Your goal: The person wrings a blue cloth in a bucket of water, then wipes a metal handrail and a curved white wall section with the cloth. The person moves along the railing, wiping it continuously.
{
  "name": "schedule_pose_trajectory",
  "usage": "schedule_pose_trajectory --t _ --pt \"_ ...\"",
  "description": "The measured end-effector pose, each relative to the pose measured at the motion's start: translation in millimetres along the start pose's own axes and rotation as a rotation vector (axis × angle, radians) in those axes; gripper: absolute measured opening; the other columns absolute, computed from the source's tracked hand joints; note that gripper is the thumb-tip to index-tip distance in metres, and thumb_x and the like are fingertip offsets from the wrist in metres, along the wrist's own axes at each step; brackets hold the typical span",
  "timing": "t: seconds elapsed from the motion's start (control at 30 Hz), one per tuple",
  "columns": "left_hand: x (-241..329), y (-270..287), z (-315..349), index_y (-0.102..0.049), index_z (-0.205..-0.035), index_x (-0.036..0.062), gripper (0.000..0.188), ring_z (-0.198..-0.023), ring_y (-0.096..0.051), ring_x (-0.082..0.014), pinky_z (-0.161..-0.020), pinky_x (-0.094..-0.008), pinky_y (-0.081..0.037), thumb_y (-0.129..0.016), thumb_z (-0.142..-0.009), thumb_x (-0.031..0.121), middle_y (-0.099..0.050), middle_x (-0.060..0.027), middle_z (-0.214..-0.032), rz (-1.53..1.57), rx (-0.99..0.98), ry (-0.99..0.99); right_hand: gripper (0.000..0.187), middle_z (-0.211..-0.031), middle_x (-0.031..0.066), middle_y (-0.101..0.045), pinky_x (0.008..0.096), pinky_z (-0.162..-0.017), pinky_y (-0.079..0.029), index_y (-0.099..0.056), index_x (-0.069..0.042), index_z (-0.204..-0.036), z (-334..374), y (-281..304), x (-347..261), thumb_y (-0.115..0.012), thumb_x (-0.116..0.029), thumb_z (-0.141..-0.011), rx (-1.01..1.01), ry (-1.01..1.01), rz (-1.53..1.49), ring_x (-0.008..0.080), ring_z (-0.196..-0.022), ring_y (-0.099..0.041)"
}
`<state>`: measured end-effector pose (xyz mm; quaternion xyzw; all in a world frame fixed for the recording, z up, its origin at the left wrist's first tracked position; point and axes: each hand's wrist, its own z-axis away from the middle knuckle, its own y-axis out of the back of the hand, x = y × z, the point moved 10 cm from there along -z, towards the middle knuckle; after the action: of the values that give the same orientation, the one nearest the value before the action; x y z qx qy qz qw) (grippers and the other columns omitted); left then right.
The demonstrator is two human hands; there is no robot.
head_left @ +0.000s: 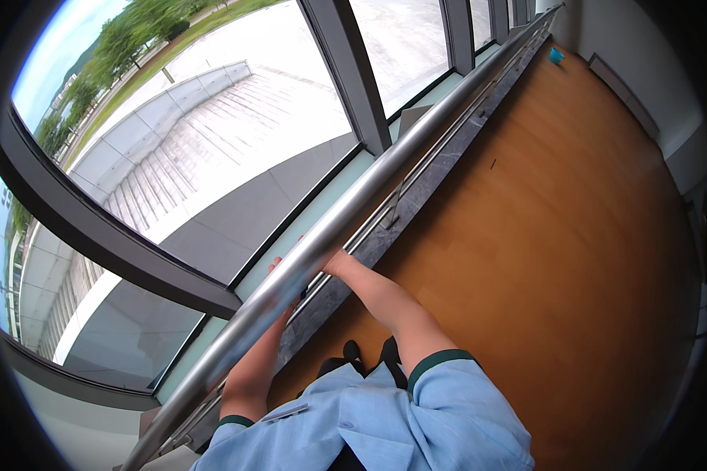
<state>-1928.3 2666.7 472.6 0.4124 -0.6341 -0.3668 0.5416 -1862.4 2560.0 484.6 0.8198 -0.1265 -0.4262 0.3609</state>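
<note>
A thick round metal handrail (353,204) runs diagonally past the windows, with thinner rails below it. My left hand (276,264) reaches in behind the thick rail; only a few fingertips show past its window side. Close by, my right hand (335,263) goes in behind the same rail, its wrist and heel visible and a fingertip showing beyond. The rail covers most of both hands, so whether they grip it or hold anything else is hidden. Something small and dark (303,294) shows by my left wrist.
Large dark-framed windows (377,118) rise beyond a pale green sill (263,271). A grey stone kerb (416,196) edges the brown floor (526,259) under the rails. A small turquoise container (556,56) stands at the far end, near a white wall (632,55).
</note>
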Motion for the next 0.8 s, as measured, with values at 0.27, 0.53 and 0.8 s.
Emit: schedule_pose_trajectory --t 0.27,0.53,0.8 --pt "100.6 -26.9 -103.5 -0.055 -0.122 0.0038 0.037 -0.112 -0.054 -0.0346 -0.094 -0.0439 -0.041 -0.053 -0.093 0.026 -0.058 -0.022 -0.121 0.237 0.089 0.027 0.035 -0.122 0.0184 -0.058 0.0368 -0.1 -0.041 -0.056 -0.003 -0.12 -28.1 88.4 105.2 -0.045 -0.02 -0.092 0.005 -0.062 -0.053 0.0316 -0.117 -0.052" --pt "200.3 -94.8 -203.3 -0.05 -0.127 0.0047 0.04 -0.113 -0.053 -0.0386 -0.095 -0.0463 -0.041 -0.052 -0.089 0.018 -0.056 -0.0243 -0.121 0.02 -0.018 -0.048 0.04 -0.135 0.0121 -0.047 0.0434 -0.11 -0.031 -0.051 -0.01 -0.131 -37.4 200.1 183.0 -0.044 -0.015 -0.091 0.026 -0.097 0.046 0.0327 -0.126 -0.041" --pt "214.8 -101.9 -220.9 -0.046 -0.131 0.0056 0.046 -0.113 -0.052 -0.0426 -0.095 -0.0488 -0.04 -0.052 -0.086 0.011 -0.055 -0.0266 -0.121 -0.107 -0.061 -0.011 0.049 -0.122 0.0166 -0.047 0.0412 -0.1 -0.038 -0.045 -0.004 -0.126 43.2 198.0 250.7 -0.059 -0.002 -0.078 0.699 -0.507 -0.375 0.0329 -0.116 -0.046"
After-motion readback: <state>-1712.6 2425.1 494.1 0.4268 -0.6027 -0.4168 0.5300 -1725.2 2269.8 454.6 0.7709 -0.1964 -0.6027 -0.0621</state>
